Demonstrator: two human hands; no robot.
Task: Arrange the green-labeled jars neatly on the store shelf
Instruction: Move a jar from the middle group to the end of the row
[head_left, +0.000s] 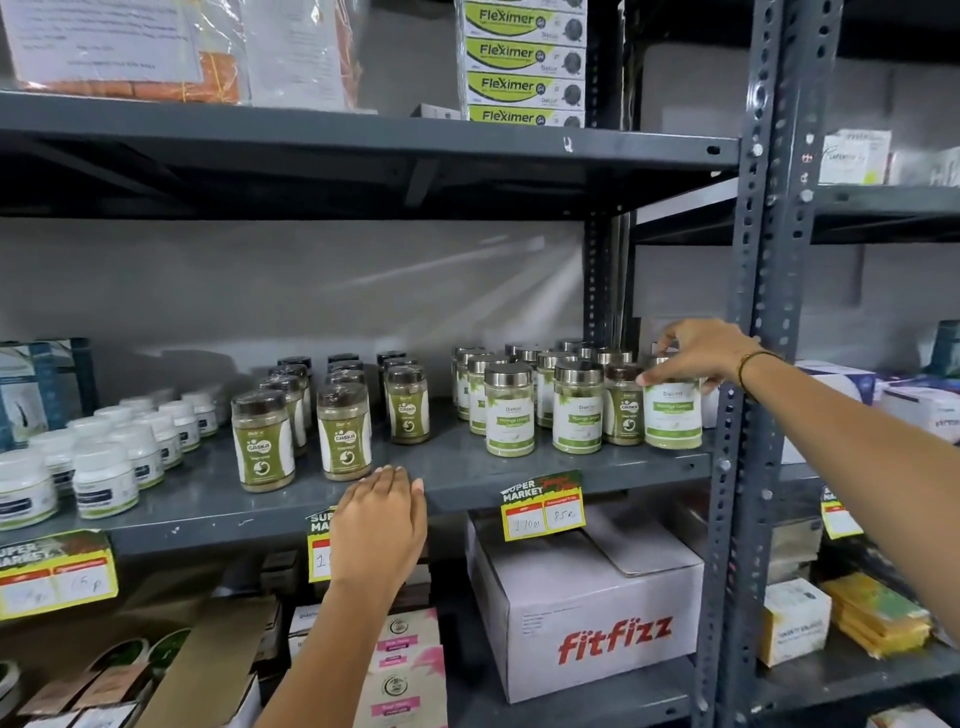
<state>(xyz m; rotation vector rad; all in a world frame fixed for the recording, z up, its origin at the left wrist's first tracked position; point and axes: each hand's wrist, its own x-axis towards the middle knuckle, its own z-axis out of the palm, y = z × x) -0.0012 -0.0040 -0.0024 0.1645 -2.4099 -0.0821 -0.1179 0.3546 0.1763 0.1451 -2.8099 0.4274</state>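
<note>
Several green-labeled jars with silver lids (510, 410) stand in rows on the right part of the grey shelf (457, 483). My right hand (696, 358) grips the top of the rightmost front jar (672, 415), which stands on the shelf by the upright post. One brown-lidded Gaska jar (622, 405) sits among the silver-lidded ones. More brown-lidded Gaska jars (345, 431) stand in rows at the shelf's middle. My left hand (379, 525) hovers flat and open at the shelf's front edge, holding nothing.
White tubs (104, 480) fill the shelf's left part. Price tags (543, 506) hang on the front edge. A white Fitfizz carton (587, 597) sits on the shelf below. A perforated steel post (748, 364) stands right of the jars. Fleximer boxes (522, 62) are stacked above.
</note>
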